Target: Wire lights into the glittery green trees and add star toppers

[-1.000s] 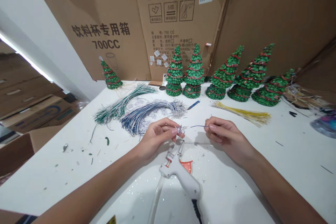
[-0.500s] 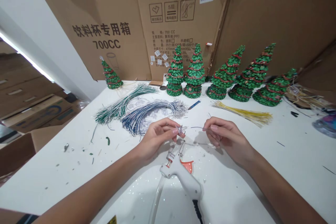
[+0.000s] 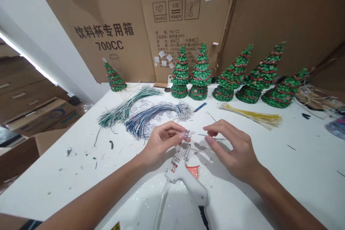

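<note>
My left hand (image 3: 166,139) is closed in a pinch on a small clear, silvery piece (image 3: 188,134), its exact kind too small to make out. Just below those fingertips is the nozzle end of a white hot glue gun (image 3: 188,183) with an orange trigger, lying on the table. To the right, my right hand (image 3: 231,143) has thumb and forefinger spread apart. A thin dark wire (image 3: 203,135) runs through the gap between them, and I see no grip on it.
Behind my hands lie bundles of green wires (image 3: 121,111), blue wires (image 3: 140,118) and yellow wires (image 3: 250,116), plus a blue pencil-like stick (image 3: 200,107). Several green beaded trees (image 3: 201,75) stand along the cardboard box (image 3: 115,7). Scraps dot the white table (image 3: 81,187).
My right thumb and forefinger have come apart from the thin wire they were pinching. My left hand keeps its pinch on the clear piece in nearly the same place.
</note>
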Demonstrator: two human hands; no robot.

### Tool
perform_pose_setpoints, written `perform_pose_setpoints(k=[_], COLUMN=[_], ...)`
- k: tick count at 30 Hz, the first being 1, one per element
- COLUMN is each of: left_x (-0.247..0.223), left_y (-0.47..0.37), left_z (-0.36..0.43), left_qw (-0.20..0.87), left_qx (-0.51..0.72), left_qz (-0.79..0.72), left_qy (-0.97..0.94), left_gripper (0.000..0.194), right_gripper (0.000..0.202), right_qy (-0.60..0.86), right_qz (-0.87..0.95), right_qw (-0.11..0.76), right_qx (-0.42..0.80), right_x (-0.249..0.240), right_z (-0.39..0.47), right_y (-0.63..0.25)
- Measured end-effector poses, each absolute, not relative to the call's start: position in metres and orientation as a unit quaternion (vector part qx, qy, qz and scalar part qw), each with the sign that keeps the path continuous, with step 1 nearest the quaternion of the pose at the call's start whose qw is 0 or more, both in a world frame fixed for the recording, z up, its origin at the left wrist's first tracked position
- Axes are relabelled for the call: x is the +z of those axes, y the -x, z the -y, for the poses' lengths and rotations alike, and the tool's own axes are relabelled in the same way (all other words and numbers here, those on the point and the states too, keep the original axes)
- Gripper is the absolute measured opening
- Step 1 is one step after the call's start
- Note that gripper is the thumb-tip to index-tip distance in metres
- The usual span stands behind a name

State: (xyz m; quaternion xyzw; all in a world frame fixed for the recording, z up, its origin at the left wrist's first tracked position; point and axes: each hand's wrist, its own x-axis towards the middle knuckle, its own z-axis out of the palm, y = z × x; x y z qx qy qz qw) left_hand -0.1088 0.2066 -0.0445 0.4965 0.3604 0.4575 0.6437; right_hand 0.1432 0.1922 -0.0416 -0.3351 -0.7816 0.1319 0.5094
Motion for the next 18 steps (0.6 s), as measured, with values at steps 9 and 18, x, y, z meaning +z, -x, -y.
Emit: perform_pose_setpoints(k=[9,18], left_x=[-0.0428,-0.0459], left_y=[0.1080,0.1079], left_z=[-0.2041,-0.2035], left_qw=[0.640,0.648], left_qx=[0.450,0.448], left_qz=[-0.349,-0.339], left_qy=[-0.515,-0.515], left_gripper=[0.023,0.019], right_gripper=[0.014,0.016], right_qy=[0.321,0.336], right_qz=[0.791,0.778], right_qw=[0.499,0.492], right_qx=[0.151,0.199], right_x=[-0.0424,-0.0431], right_z=[-0.1896,-0.1889], right_y=[-0.1377,-0.1352])
